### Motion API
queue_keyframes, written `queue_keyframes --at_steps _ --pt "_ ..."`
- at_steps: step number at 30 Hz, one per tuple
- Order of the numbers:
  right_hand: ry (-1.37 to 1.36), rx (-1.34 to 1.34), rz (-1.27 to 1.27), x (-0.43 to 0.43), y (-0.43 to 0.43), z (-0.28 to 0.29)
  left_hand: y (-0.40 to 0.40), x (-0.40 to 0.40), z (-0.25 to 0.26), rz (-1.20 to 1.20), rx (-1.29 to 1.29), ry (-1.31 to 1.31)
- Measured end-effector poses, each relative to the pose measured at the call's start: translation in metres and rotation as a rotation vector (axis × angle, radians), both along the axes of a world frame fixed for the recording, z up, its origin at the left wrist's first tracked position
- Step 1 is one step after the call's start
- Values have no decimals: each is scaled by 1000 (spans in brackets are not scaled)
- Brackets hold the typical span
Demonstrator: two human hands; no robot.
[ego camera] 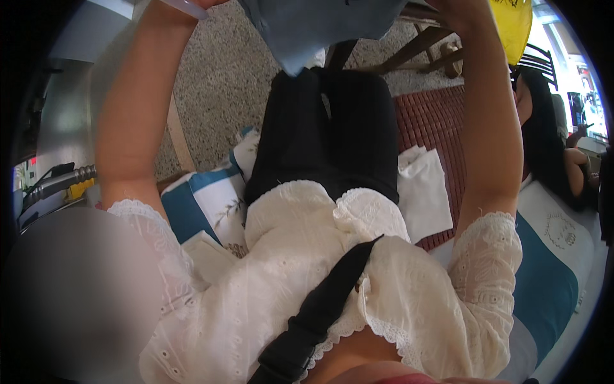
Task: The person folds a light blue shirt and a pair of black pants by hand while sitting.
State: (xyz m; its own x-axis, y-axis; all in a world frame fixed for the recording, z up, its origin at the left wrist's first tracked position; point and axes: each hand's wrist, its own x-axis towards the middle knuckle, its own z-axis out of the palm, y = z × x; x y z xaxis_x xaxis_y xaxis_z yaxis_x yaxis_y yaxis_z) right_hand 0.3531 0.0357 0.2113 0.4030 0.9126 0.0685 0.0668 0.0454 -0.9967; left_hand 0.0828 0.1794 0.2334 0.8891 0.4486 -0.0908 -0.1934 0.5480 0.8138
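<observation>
Both my arms are raised and reach past the top edge. A blue-grey sheet-like item [321,29], cloth or a soft bag, hangs between them, its lower corner over my knees. Only the base of my left hand [211,2] shows, with a pale translucent bangle [184,6] at the wrist. On the other side my right hand [439,5] is cut off at the wrist. The fingers of both hands lie beyond the frame, so their grip on the hanging item is hidden. White folded cloth [424,192] lies on the seat beside my right thigh.
I sit on a reddish-brown woven mat [427,115], with blue-and-white cushions [201,201] alongside. Wooden furniture legs [422,48] stand ahead on the speckled floor [216,72]. A yellow bag [511,29] hangs at upper right. Another person [547,129] is close on the right.
</observation>
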Motion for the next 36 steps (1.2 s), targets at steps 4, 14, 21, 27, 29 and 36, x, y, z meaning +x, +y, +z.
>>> queue_keyframes --at_steps 4,14,21,27,29,36 --pt "-202 70 -136 -9 -27 10 -14 8 9 36 68 118" --pt "-486 -625 41 -81 -209 -180 -173 -67 -224 -76 -395 540" --pt "-590 -437 12 -78 -214 -202 -166 -71 -240 -179 -322 744" --pt "-782 -277 35 -49 -134 -190 -183 -76 -220 15 -315 647" --pt "-797 -298 46 -42 -100 -205 -185 -71 -219 81 -319 621" --pt "-834 -269 77 -66 -57 -232 -192 -80 -247 124 38 704"
